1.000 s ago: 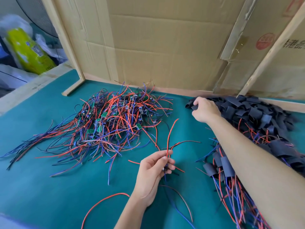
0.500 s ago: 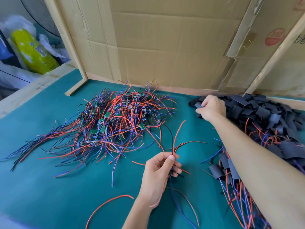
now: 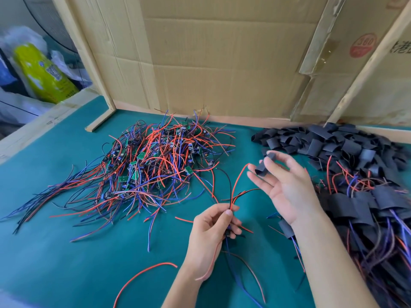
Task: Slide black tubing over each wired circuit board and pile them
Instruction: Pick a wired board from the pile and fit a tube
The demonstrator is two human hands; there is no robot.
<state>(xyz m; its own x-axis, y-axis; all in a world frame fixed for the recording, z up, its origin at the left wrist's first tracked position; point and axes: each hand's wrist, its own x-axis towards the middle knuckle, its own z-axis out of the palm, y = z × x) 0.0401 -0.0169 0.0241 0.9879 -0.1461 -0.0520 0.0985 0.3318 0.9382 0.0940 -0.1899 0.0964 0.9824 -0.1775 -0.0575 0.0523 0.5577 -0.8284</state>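
My left hand pinches one wired circuit board by its red and black wires, which stick up above the green table; the board itself is mostly hidden in my fingers. My right hand holds a short piece of black tubing between thumb and fingertips, just up and right of those wires. A tangled heap of bare wired boards lies at the left centre. Loose black tubing pieces are heaped at the back right. Sleeved boards are piled along the right side.
A cardboard wall with wooden battens closes the back of the table. A loose red wire lies near the front edge. Bags and a yellow-green package sit beyond the table's left edge.
My right hand has come back from the tubing heap with one black piece, toward the wires in my left hand. The left hand has stayed put.
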